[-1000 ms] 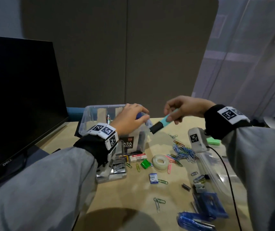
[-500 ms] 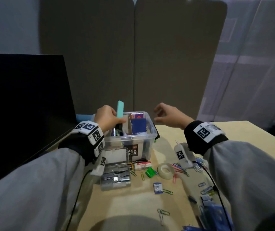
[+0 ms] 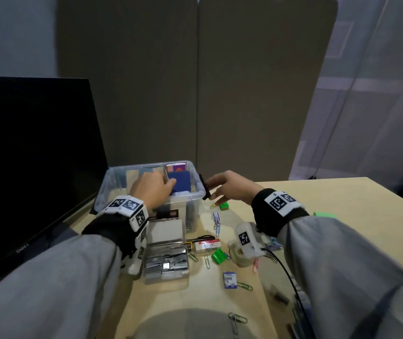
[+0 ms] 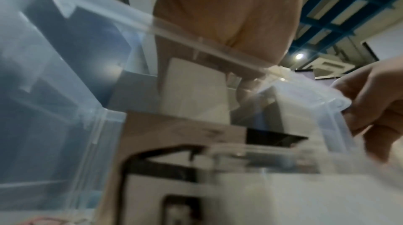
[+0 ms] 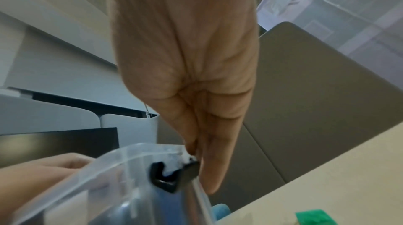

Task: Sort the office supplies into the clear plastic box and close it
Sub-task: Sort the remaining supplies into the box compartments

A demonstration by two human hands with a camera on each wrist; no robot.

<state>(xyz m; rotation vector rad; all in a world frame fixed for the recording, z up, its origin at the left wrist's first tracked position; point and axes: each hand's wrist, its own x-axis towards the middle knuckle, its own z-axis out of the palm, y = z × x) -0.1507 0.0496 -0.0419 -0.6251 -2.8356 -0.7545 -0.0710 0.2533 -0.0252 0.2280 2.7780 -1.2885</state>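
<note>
The left hand reaches down into the box; what its fingers hold, I cannot tell. At three o'clock, the right hand's straight fingers touch the black clip.

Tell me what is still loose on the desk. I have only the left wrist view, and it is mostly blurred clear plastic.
Observer: In the head view, a clear plastic case of metal staples lies on the wooden desk, just in front of the clear plastic box.
Operator: Go on. List the small things.
Observer: A roll of clear tape, a small green plastic item and coloured paper clips lie to the right of the case.
Operator: Report the right hand.
Observer: In the right wrist view, the fingers of the right hand lie straight against the black latch at the end of the box.
</note>
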